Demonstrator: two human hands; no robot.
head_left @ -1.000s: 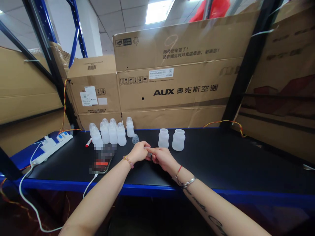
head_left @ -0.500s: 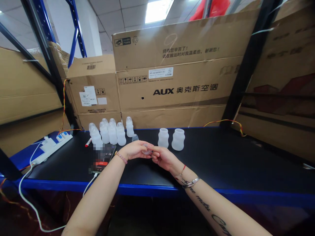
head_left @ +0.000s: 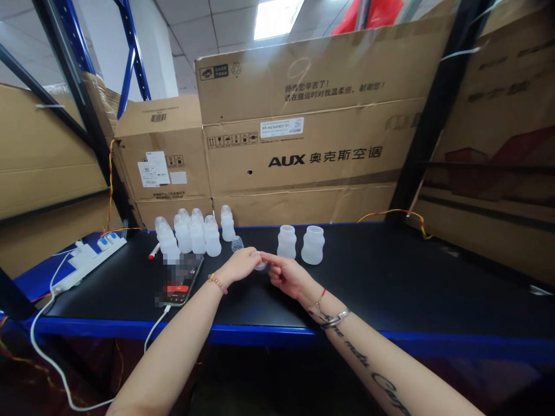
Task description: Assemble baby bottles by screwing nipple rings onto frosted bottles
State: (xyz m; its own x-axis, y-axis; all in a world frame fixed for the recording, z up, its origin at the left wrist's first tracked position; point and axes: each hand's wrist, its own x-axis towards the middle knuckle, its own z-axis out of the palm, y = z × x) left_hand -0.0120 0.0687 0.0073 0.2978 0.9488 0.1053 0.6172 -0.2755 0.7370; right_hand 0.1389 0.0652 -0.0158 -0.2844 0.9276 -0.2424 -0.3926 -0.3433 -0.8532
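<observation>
A small, whitish translucent piece, partly hidden by fingers, is in my left hand, which is closed around it. My right hand meets it from the right: the index finger reaches to the top of the piece while the other fingers are curled in, and what they may hold is hidden. Just behind my left hand a clear cap stands on the black surface. Behind and right of my hands are two frosted white bottles without caps, one nearer and one further right.
Several frosted bottles with clear caps stand at the left, one a bit apart. A charging phone, a red-capped marker and a power strip lie left. Cardboard walls the back of the black shelf.
My right index finger has straightened and moved up to the top of the piece. My left fingers have drawn in more tightly around it. The bottles stay put.
</observation>
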